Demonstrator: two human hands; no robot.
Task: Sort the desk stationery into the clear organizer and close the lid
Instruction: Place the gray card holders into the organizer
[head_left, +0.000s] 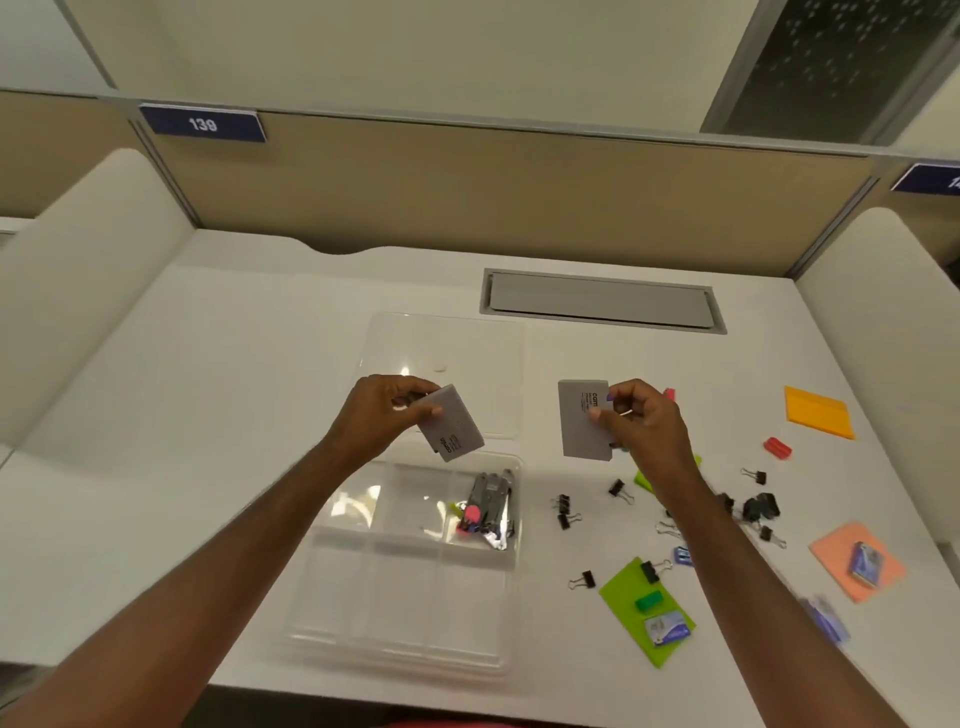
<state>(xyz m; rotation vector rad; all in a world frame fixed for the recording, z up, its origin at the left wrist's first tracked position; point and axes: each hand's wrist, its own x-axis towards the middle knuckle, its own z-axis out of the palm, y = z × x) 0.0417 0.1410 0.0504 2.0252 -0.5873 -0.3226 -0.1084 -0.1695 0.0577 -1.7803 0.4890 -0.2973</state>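
My left hand (387, 413) pinches a grey eraser block (452, 425) above the far edge of the clear organizer (363, 597). My right hand (639, 421) pinches a second grey eraser block (582, 421) in the air, right of the organizer. The organizer's tray lies open on the white desk, its clear lid (447, 353) folded flat behind it. The far right compartment holds grey markers (491, 499) with pink and yellow bits and a silvery wrapper.
Right of the organizer lie several black binder clips (566, 512), green sticky notes (641, 610) with a green eraser and a staple box, a peach pad (852, 564), an orange pad (818, 413), a red eraser (777, 448). A grey cable hatch (602, 301) sits behind.
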